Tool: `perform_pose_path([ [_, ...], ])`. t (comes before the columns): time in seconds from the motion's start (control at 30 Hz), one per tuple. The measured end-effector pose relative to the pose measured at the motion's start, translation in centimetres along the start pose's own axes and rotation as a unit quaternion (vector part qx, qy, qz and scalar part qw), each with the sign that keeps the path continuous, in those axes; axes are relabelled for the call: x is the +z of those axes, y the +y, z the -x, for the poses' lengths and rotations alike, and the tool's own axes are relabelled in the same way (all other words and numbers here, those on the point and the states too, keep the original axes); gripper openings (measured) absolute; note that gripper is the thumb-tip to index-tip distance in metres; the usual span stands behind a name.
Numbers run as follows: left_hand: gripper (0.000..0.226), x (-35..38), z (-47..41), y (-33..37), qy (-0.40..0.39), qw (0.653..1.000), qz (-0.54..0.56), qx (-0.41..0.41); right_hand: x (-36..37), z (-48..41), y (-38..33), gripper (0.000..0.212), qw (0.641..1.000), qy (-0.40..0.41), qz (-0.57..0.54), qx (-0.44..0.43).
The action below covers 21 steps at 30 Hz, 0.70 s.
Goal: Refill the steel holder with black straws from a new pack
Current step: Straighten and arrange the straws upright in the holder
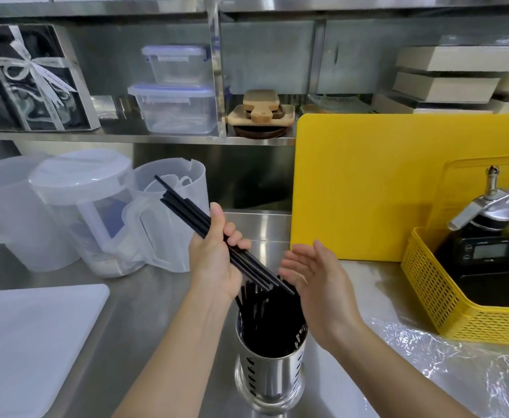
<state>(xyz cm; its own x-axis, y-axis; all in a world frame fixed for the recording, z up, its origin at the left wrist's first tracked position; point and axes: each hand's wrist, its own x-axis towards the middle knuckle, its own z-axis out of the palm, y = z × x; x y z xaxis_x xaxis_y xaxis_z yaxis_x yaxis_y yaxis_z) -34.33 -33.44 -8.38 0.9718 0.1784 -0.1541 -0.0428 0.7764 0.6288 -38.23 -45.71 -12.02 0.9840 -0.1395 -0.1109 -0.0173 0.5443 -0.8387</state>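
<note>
Several black straws (186, 206) slant over the crowded steel holder (269, 375).
Left grip (217, 260) clasps them, right grip (313, 279) open; ends could snag and spill.

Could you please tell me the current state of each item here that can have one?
left hand, grips a bundle of loose straws
loose straws, tilted, lower ends over the steel holder
right hand, open, palm facing the straw ends
steel holder, upright, black straws standing in it
lidded pitcher, closed
spouted pitcher, lid off
yellow cutting board, standing on edge
</note>
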Motion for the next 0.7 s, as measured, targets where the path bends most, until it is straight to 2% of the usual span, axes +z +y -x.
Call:
perform_pose_path([
  [0.13, 0.022, 0.7, 0.5, -0.9, 0.007, 0.999, 0.033, 0.012, 2.0, 0.6, -0.5, 0.031, 0.999, 0.023, -0.018, 0.014],
  [0.3, 0.026, 1.5, 1.7, -2.4, -0.019, 1.000, -0.017, 0.016, 3.1, 1.4, -0.3, 0.028, 0.996, 0.031, -0.074, 0.027],
  [0.47, 0.035, 1.6, 2.9, -3.1, -0.062, 0.993, -0.098, 0.037, 2.8, 1.8, -0.1, 0.025, 0.999, -0.022, 0.003, 0.038],
  [0.53, 0.039, 1.3, 3.2, -2.9, -0.091, 0.983, -0.156, 0.041, 2.4, 1.2, -0.4, 0.024, 0.996, -0.051, 0.074, -0.010],
  [0.63, 0.035, 0.9, 3.3, -2.7, -0.131, 0.965, -0.226, 0.025, 1.7, -0.3, -2.2, 0.010, 0.979, -0.096, 0.142, -0.112],
  [0.7, 0.039, 0.7, 3.1, -2.4, -0.139, 0.957, -0.253, 0.022, 1.3, -1.0, -3.6, 0.026, 0.968, -0.154, 0.130, -0.150],
])
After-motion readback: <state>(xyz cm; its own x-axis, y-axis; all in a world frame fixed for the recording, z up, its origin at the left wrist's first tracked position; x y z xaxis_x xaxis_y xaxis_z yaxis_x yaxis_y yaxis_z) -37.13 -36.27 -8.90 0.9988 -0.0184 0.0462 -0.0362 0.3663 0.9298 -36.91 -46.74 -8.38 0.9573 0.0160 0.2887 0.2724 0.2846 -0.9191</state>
